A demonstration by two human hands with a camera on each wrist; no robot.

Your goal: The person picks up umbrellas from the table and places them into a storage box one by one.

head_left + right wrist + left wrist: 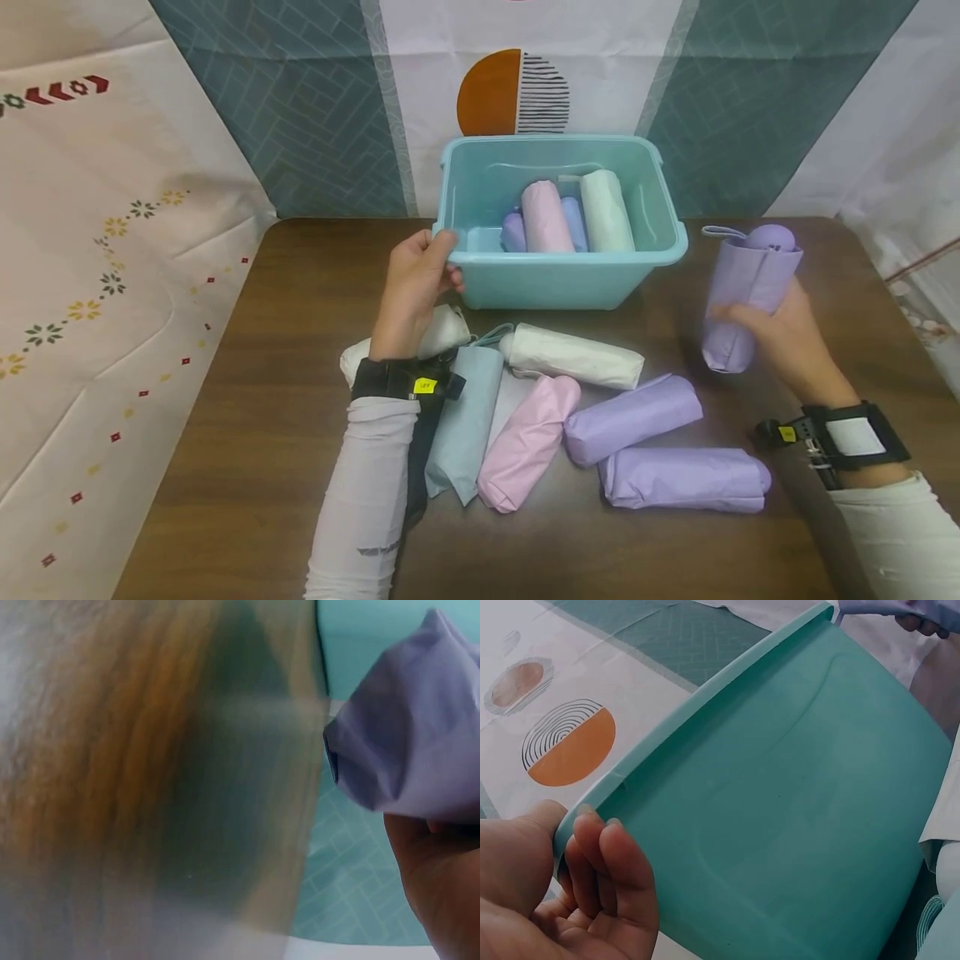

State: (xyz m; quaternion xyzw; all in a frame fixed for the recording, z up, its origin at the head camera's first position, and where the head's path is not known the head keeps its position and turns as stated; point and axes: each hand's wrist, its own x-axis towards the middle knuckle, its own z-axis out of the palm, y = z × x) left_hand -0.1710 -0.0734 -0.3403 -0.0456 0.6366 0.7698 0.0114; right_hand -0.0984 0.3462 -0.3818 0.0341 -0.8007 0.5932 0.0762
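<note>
In the head view my left hand (414, 279) grips the front left rim of a teal plastic bin (540, 283), thumb on top and fingers curled beneath. My right hand (780, 333) holds a folded purple umbrella (738, 300) upright off the table, right of the bin; its rounded handle and wrist loop point up. Inside the bin stand a pink umbrella (546, 218), a white umbrella (606, 212), and partly hidden purple (513, 232) and blue (573, 223) ones. The left wrist view shows the left fingers (626, 855) curled under the rim.
Before the bin lie folded umbrellas: white (577, 357), light blue (467, 417), pink (528, 442) and two purple, one (633, 419) behind the other (682, 479). Another white one (442, 333) is partly behind my left wrist. A patterned cloth (322, 108) hangs behind the wooden table (247, 400).
</note>
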